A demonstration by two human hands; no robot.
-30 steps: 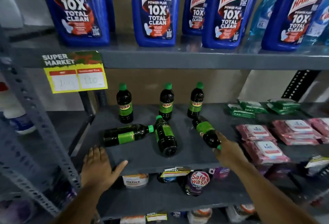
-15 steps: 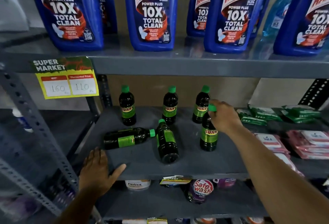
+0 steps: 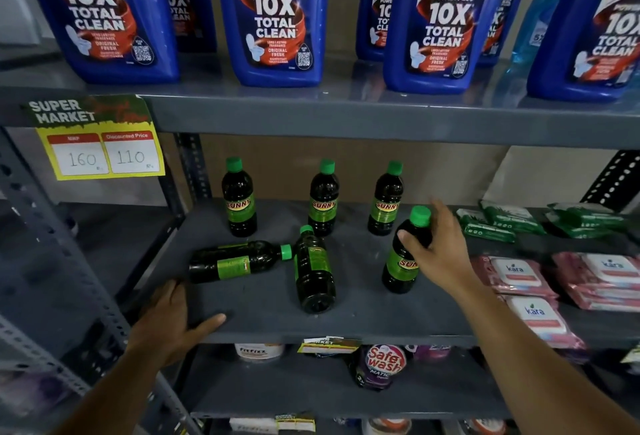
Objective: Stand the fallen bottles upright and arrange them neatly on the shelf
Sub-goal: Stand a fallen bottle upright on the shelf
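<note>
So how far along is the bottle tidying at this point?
Done: three Sunny bottles stand in a back row, at left, middle and right. In hand: the right hand grips a fourth bottle, upright in front of that row. Left: two bottles lie fallen, one sideways, one pointing backward. The left hand rests on the shelf edge.

Grey metal shelving with perforated uprights stands against a tan back wall. A yellow price tag hangs from the upper shelf's left edge. Light is dim.
</note>
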